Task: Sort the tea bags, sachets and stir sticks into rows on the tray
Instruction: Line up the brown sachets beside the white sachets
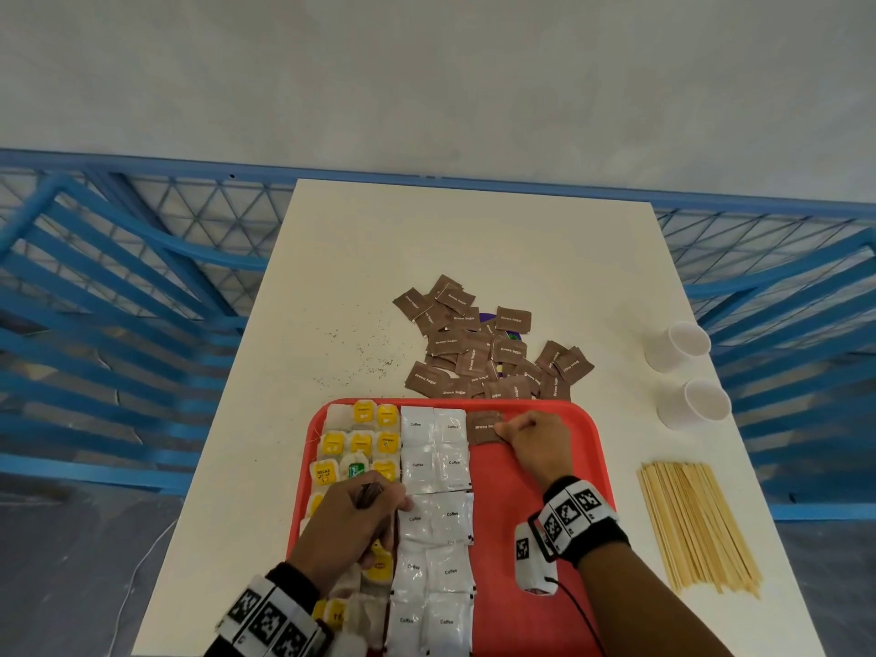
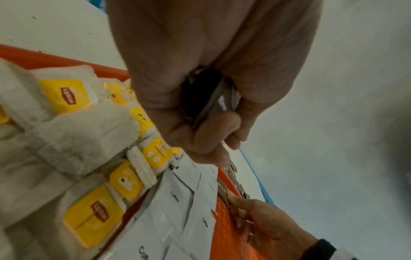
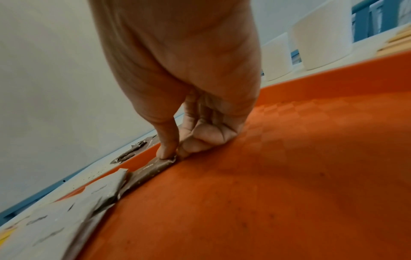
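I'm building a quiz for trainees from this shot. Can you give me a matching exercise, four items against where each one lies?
Items:
1. tea bags
2. coffee sachets
3. stir sticks
4. paper cups

Places:
A. table, far right edge
B. tray's left column
C. table, right of the tray
D. tray, middle column

Pairs: 1-B, 2-D, 3-C, 4-A

Soft, even light fills all three views — shadows are faint and no glare shows. The head view is fairly sharp but bows straight lines near its edges. Both wrist views are murkier, strongly warped — nearby surfaces are smeared and out of focus.
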Motion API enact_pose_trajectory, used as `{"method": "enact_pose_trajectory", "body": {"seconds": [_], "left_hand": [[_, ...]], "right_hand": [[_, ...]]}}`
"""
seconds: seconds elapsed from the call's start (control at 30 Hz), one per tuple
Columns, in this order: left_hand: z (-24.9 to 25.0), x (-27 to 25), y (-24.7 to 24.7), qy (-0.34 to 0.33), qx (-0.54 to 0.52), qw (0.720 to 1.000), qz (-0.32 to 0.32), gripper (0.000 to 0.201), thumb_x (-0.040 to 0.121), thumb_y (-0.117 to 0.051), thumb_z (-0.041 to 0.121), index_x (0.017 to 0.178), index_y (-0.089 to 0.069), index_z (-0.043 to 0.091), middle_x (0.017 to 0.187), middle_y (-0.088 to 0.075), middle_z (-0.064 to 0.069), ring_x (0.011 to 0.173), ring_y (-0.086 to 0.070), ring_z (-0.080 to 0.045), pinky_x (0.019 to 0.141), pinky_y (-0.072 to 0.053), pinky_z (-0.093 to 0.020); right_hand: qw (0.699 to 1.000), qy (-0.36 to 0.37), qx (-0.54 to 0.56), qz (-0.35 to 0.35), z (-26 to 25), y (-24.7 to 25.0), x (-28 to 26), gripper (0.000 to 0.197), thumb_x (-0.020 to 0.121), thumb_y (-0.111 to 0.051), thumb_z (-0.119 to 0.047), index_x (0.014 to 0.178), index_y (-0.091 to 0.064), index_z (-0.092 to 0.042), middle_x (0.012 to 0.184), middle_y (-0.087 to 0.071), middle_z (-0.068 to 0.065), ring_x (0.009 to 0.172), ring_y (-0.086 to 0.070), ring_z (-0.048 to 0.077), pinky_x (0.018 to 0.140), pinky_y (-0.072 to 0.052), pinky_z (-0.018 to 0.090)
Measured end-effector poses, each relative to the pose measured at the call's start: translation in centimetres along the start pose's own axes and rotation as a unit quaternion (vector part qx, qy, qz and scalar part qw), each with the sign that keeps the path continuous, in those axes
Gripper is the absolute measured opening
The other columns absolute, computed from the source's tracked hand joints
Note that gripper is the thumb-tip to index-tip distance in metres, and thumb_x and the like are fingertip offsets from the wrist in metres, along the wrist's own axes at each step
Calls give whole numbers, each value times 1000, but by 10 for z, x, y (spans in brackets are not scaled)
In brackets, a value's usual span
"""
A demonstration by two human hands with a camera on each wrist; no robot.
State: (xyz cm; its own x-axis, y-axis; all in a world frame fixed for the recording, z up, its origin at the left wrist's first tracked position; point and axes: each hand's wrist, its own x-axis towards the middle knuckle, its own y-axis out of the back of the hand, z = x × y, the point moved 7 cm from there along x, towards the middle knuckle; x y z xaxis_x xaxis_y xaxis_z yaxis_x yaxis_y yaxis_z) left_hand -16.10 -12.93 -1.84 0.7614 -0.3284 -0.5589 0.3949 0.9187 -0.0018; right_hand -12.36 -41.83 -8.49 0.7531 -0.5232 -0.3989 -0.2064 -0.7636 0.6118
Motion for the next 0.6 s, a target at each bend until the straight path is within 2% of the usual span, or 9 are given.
{"method": "enact_pose_trajectory", "body": {"seconds": [0.1, 0.13, 0.2, 0.23, 0.3, 0.37, 0.43, 0.53, 0.6], "left_hand": [[3, -1, -2, 8, -11, 1000, -4, 29, 98, -58, 30, 92, -73, 7, 65, -61, -18, 50, -50, -19, 41, -39, -24], [5, -1, -3, 13, -35, 999, -10, 29, 99, -56, 29, 96, -72, 5, 71, -64, -18, 54, -53, -21, 41, -40, -24], [10, -1, -11, 32, -133, 990, -38, 24, 100, -52, 17, 108, -69, 2, 97, -71, -21, 65, -62, -26, 42, -45, -25], [13, -1, -15, 44, -191, 979, -54, 26, 96, -50, 10, 115, -66, 2, 110, -70, -24, 70, -65, -29, 44, -49, -28], [20, 0, -25, 67, -274, 955, -93, 36, 91, -50, 5, 125, -62, 5, 120, -66, -29, 80, -69, -36, 52, -58, -36], [28, -2, -37, 67, -285, 944, -150, 39, 94, -52, 4, 133, -57, 11, 123, -63, -31, 90, -69, -42, 63, -62, -43], [35, -4, -47, 53, -241, 950, -192, 43, 94, -57, 7, 137, -52, 14, 122, -62, -34, 94, -69, -44, 69, -62, -45], [43, -6, -54, 23, -178, 967, -182, 41, 93, -62, 9, 133, -55, 12, 113, -61, -36, 85, -69, -43, 61, -61, -42], [47, -5, -56, -5, -154, 976, -152, 37, 91, -65, 15, 126, -58, 10, 102, -63, -32, 76, -69, -38, 54, -59, -37]], "right_hand": [[1000, 2, 9, 22, -1, 9, -6, 19, 84, -77, -24, 73, -69, -12, 71, -69, -8, 71, -64, 10, 61, -46, 20], [1000, 12, 13, 19, -4, 11, -10, 18, 86, -75, -23, 73, -68, -13, 70, -68, -8, 70, -63, 9, 58, -43, 17], [999, 50, 17, 4, -16, 15, -25, 17, 86, -74, -22, 71, -69, -16, 68, -67, -10, 65, -60, 4, 56, -41, 14], [997, 79, 16, -10, -24, 17, -35, 17, 86, -74, -22, 71, -70, -18, 66, -67, -10, 62, -58, 1, 57, -42, 15], [988, 138, 25, -68, -42, 19, -60, 15, 87, -73, -21, 73, -71, -21, 64, -66, -15, 59, -55, -2, 59, -43, 17], [969, 171, 71, -163, -61, 17, -92, 9, 90, -71, -25, 82, -74, -22, 71, -69, -16, 62, -56, -4, 62, -45, 17], [952, 176, 107, -226, -76, 18, -120, 12, 92, -69, -30, 89, -75, -19, 80, -73, -9, 69, -59, -1, 66, -48, 19], [953, 178, 88, -229, -84, 23, -140, 14, 89, -72, -31, 88, -76, -17, 83, -75, -1, 70, -61, 2, 67, -49, 21], [958, 154, 106, -220, -82, 29, -145, 14, 86, -75, -31, 84, -76, -16, 78, -74, -1, 66, -60, 2, 64, -48, 21]]}}
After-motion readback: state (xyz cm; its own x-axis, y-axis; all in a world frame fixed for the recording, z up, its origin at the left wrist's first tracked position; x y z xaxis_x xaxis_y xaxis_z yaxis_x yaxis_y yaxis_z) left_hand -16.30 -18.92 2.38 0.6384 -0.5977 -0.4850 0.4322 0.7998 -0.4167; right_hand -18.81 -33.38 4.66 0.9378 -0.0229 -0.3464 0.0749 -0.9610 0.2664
